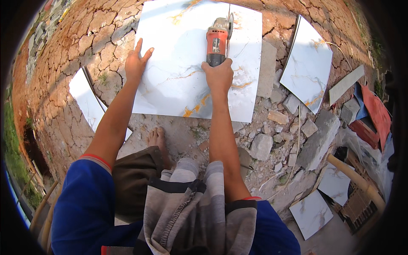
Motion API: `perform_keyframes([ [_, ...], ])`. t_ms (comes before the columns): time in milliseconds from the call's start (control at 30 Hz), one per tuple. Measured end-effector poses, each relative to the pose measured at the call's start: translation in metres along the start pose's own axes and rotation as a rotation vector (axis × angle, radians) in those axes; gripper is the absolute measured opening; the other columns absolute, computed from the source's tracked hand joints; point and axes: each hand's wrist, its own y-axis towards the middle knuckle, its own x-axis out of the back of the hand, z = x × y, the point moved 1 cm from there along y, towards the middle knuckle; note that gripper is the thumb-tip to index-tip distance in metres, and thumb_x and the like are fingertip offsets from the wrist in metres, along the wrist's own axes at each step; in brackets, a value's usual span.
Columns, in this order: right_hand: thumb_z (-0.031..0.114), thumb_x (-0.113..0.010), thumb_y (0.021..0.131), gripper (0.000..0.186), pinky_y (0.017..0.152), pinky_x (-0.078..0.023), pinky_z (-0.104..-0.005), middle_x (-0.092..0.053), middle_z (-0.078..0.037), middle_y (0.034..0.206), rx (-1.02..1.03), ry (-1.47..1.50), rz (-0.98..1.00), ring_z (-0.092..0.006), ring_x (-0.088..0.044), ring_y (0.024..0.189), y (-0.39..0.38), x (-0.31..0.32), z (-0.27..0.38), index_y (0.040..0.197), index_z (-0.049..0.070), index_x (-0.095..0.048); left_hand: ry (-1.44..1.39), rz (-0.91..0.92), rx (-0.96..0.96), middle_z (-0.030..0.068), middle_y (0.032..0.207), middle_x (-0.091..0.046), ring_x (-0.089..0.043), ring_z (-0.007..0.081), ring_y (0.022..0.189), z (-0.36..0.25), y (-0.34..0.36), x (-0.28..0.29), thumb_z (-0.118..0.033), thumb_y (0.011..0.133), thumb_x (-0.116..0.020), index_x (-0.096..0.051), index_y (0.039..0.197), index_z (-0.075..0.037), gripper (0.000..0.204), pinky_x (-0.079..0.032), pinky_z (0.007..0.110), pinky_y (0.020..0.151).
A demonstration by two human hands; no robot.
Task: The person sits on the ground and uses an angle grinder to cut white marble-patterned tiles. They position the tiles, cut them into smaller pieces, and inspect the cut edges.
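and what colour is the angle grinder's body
Mostly red; the angle grinder body shows best in the head view.

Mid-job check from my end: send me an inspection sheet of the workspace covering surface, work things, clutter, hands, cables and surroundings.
Surface: cracked reddish earth, rubble-strewn at right.
Work things: large white marbled tile, lying flat; red and black angle grinder over its right part, disc contact unclear.
Clutter: broken rubble; tile piece on the left; tile piece on the right.
Hands: left hand open at the tile's left edge; right hand closed around the grinder.
Cables: no grinder cord seen; thin pale strand across the rubble, kind unclear.
Surroundings: bare foot near the tile's lower edge; greenery far left.
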Motion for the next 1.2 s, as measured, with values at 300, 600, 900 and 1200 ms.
perform_keyframes([
  [300, 0.032, -0.082, 0.07, 0.063, 0.083, -0.057, -0.0504, -0.071, -0.027, 0.1, -0.003, 0.029, 0.021, -0.0432, -0.072, 0.091, 0.002, 0.003, -0.003, 0.112, -0.006, -0.053, -0.041, -0.038, -0.043, 0.0196, 0.099, -0.067, -0.067, 0.0354, 0.097, 0.002, 0.002, -0.002, -0.069, 0.091, -0.065, -0.051, 0.155, -0.026, 0.079, -0.052, 0.048, 0.083],
  [600, 0.031, -0.082, 0.071, 0.064, 0.082, -0.058, -0.05, -0.071, -0.027, 0.099, -0.027, 0.037, 0.028, -0.0422, -0.072, 0.09, -0.025, 0.002, -0.012, 0.114, -0.007, -0.053, -0.038, 0.009, 0.006, 0.0214, 0.106, -0.069, -0.067, 0.0373, 0.103, -0.006, 0.001, 0.004, -0.067, 0.092, -0.066, -0.051, 0.155, -0.022, 0.078, -0.052, 0.048, 0.09],
  [900, 0.035, -0.081, 0.071, 0.067, 0.081, -0.058, -0.0495, -0.07, -0.029, 0.097, -0.018, 0.001, 0.009, -0.0439, -0.072, 0.089, -0.023, 0.0, -0.018, 0.114, -0.009, -0.055, -0.029, 0.021, 0.004, 0.0219, 0.105, -0.069, -0.067, 0.0374, 0.102, -0.006, 0.001, 0.005, -0.067, 0.092, -0.066, -0.052, 0.154, -0.021, 0.079, -0.052, 0.048, 0.088],
  [1200, 0.031, -0.081, 0.071, 0.064, 0.081, -0.058, -0.0504, -0.071, -0.026, 0.098, -0.031, 0.034, 0.026, -0.0431, -0.072, 0.089, -0.037, 0.005, -0.024, 0.113, -0.008, -0.053, -0.045, -0.025, -0.033, 0.0212, 0.104, -0.069, -0.067, 0.0371, 0.101, 0.0, 0.002, 0.001, -0.068, 0.091, -0.066, -0.053, 0.154, -0.022, 0.079, -0.052, 0.048, 0.088],
])
